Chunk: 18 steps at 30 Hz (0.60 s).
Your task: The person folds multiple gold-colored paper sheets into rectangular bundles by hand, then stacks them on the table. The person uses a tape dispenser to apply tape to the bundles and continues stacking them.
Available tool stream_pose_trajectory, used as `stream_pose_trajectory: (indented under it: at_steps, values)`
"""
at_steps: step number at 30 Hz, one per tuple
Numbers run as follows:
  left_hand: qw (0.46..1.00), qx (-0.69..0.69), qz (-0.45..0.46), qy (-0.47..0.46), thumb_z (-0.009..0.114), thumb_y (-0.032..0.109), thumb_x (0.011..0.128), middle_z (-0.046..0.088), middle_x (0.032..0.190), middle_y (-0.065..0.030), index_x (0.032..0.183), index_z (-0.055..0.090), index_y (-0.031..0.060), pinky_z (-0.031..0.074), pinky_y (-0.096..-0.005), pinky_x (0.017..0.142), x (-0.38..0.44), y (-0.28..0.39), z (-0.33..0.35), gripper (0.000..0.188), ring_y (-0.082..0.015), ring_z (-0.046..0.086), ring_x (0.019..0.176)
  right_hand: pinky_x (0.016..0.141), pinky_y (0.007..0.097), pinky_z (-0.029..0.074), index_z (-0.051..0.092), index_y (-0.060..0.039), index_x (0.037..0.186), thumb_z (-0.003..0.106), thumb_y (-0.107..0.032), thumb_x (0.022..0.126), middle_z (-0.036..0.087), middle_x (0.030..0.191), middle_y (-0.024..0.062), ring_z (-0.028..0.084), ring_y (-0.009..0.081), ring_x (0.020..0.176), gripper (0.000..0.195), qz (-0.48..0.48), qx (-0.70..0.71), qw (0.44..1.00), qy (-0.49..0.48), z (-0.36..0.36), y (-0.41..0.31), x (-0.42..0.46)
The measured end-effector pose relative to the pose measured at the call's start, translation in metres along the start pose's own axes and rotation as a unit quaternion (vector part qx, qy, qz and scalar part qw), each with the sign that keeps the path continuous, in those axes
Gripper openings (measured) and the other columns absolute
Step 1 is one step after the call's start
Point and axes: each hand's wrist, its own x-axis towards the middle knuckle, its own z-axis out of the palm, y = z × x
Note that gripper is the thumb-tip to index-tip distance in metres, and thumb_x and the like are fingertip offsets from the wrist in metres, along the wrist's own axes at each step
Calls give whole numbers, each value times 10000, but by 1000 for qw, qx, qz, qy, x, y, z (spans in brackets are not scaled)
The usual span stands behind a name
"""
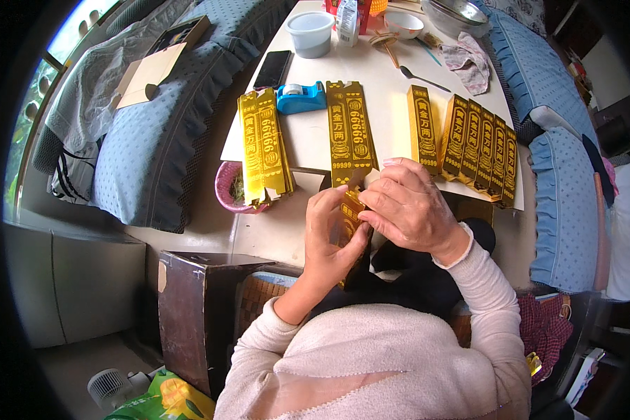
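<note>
Over my lap, just off the near table edge, my left hand (333,231) holds a gold printed cardboard box (350,208) upright around its upper part. My right hand (412,205) has its fingers at the top end of this box, by a raised flap; the exact finger contact is partly hidden. Beyond my hands lies a stack of flat gold box blanks (353,126). Another stack of flat blanks (265,147) overhangs the table edge at the left. At the right, a single formed gold box (423,128) lies beside a row of several formed boxes (480,147).
A blue tape dispenser (301,98) and a black phone (272,70) lie left of centre on the white table (367,65). Farther back are a lidded plastic tub (310,34), a spoon (424,79), a cloth (467,62) and bowls (403,24). A pink basket (231,189) stands below the left edge.
</note>
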Motion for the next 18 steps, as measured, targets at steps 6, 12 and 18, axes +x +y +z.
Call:
stream_pose_trajectory:
  at_steps: [6,12,18]
  values:
    - [997,-55,-31,-51,669,-62,847,507,1339,-117,1355,503,20,467,-381,1065,5,11,-10,540,-225,544,1262,1052,416,435,670,-44,1190,763,-219,882,617,1127,83,596,271,1086,367,45,83,995,15,-8,2,3]
    - [976,-199,-57,-60,670,40,905,504,1265,-94,1243,510,30,405,-366,1070,13,15,-23,374,-196,515,1221,875,282,518,599,-21,1249,740,-213,954,604,1080,62,605,140,977,379,321,481,814,57,22,-11,-10]
    - [986,-161,-36,13,716,13,884,574,1274,-130,1148,620,7,463,-390,1037,8,9,-10,281,-228,587,1185,810,257,542,624,-34,1073,688,-39,915,608,1018,30,605,95,877,171,328,491,803,86,39,-18,-9]
